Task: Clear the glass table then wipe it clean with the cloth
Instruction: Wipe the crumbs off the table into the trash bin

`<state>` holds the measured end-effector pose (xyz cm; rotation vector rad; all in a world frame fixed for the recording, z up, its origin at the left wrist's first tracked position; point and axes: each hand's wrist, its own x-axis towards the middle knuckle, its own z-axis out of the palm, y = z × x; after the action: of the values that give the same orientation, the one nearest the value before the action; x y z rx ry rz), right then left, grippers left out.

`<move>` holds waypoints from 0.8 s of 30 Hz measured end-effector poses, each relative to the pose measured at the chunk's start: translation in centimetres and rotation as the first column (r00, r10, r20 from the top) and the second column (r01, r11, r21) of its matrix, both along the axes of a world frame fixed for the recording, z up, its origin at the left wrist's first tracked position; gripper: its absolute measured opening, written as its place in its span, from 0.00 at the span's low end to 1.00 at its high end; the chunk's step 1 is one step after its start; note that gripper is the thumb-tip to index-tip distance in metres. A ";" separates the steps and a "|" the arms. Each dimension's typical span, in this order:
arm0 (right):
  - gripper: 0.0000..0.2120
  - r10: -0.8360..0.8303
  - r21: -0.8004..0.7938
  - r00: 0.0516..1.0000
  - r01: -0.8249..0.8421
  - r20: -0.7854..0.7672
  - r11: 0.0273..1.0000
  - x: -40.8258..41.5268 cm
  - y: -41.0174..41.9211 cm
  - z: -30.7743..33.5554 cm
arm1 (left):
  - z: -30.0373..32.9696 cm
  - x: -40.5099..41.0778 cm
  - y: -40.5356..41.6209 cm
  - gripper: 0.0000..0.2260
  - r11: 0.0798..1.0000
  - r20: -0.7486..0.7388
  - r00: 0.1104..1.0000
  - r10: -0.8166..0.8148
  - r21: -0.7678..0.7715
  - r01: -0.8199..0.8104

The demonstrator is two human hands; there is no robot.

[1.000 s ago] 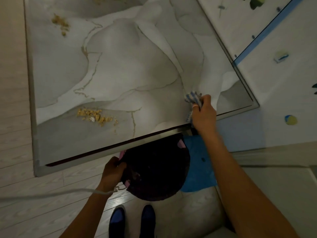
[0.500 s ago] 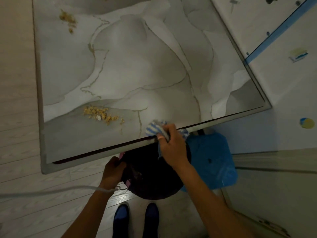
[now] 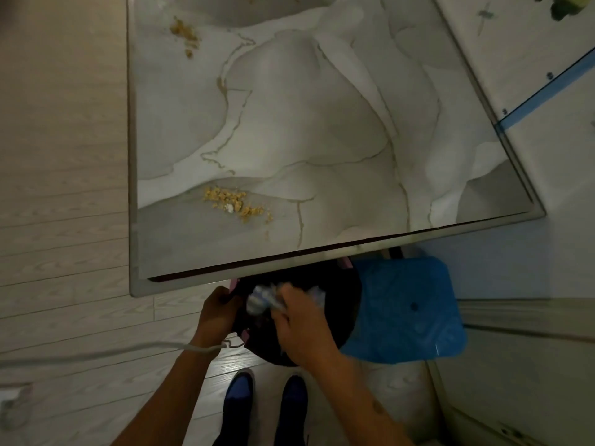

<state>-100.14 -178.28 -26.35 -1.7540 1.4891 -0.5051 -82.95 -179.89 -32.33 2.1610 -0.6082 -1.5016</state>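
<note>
Gripping a blue-and-white striped cloth (image 3: pixel 262 297), the right hand (image 3: pixel 301 326) sits over the open mouth of a dark bin (image 3: pixel 341 294) that stands on the floor just below the near edge of the surface (image 3: pixel 322 123). The cloth is bunched and blurred, its folds showing past the fingers toward the left; it is off the surface and above the bin's opening. The left hand (image 3: pixel 217 313) is closed on the bin's left rim, where a strip of pink lining shows. A pale cord (image 3: pixel 96 352) runs from the left across the floor to the left wrist.

The surface is glass with a grey and white marbled pattern and thin gold veins, framed by a bevelled edge. A patch of yellow crumbs (image 3: pixel 236 202) lies on it near the near edge, left of centre, well apart from both hands. A smaller scatter of crumbs (image 3: pixel 185 33) lies near the far left corner. The part of the surface nearest the right corner shows no crumbs.

A blue stool (image 3: pixel 409 310) stands just beside the bin on its right, partly tucked behind it. Two dark blue shoes (image 3: pixel 265 403) stand on the pale wood floor (image 3: pixel 64 156) below the bin, toes pointing toward the surface.
</note>
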 end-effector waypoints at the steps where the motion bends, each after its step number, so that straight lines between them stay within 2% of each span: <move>1: 0.04 0.029 0.106 1.000 -0.030 0.005 0.994 0.0 1.3 -0.2 | 0.0 0.2 0.2 0.08 1.000 -0.003 1.000 -0.007 -0.003 0.007; 2: 0.07 0.009 0.172 1.000 -0.013 0.022 0.985 -0.1 2.4 -0.4 | 0.2 0.3 0.4 0.06 1.000 -0.005 1.000 -0.018 -0.004 0.018; 4: 0.13 -0.172 0.207 0.983 0.156 0.060 0.966 -0.6 3.2 -0.4 | 0.2 0.7 0.9 0.03 1.000 -0.023 0.999 -0.028 -0.015 0.028; 6: 0.13 -0.337 0.205 0.937 0.313 0.090 0.927 -0.7 2.7 -0.1 | 0.3 1.5 1.3 0.03 0.999 -0.034 0.999 -0.025 -0.025 0.024; 7: 0.10 -0.364 0.210 0.927 0.339 0.093 0.917 -0.8 2.2 0.2 | 0.2 1.8 1.4 0.04 0.999 -0.036 0.999 -0.022 -0.031 0.021; 9: 0.07 -0.307 0.234 0.950 0.285 0.064 0.929 -0.8 1.2 1.0 | 0.2 2.5 1.9 0.05 1.000 -0.039 0.999 -0.010 -0.025 0.009; 12: 0.09 -0.271 0.212 0.960 0.252 0.069 0.944 -0.7 -0.7 3.5 | 0.4 3.9 2.8 0.06 0.999 -0.069 0.997 0.028 -0.033 -0.030; 17: 0.07 -0.325 -0.117 0.942 0.333 0.080 0.936 -1.0 -8.0 9.5 | 0.0 6.8 3.6 0.04 0.991 -0.091 0.989 0.119 -0.048 -0.124; 19: 0.07 -0.319 -0.177 0.947 0.320 0.037 0.931 -0.2 -12.1 9.9 | 0.1 7.7 3.8 0.04 0.988 -0.106 0.985 0.139 -0.059 -0.146; 24: 0.05 -0.172 -0.044 0.977 0.168 -0.128 0.985 2.8 -18.8 5.9 | -0.4 10.0 4.0 0.04 0.984 -0.069 0.987 0.144 -0.094 -0.150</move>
<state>-97.31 -197.13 -20.49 -1.7221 1.7427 -0.5120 -72.98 -175.87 -32.78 2.0297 -0.4805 -1.4244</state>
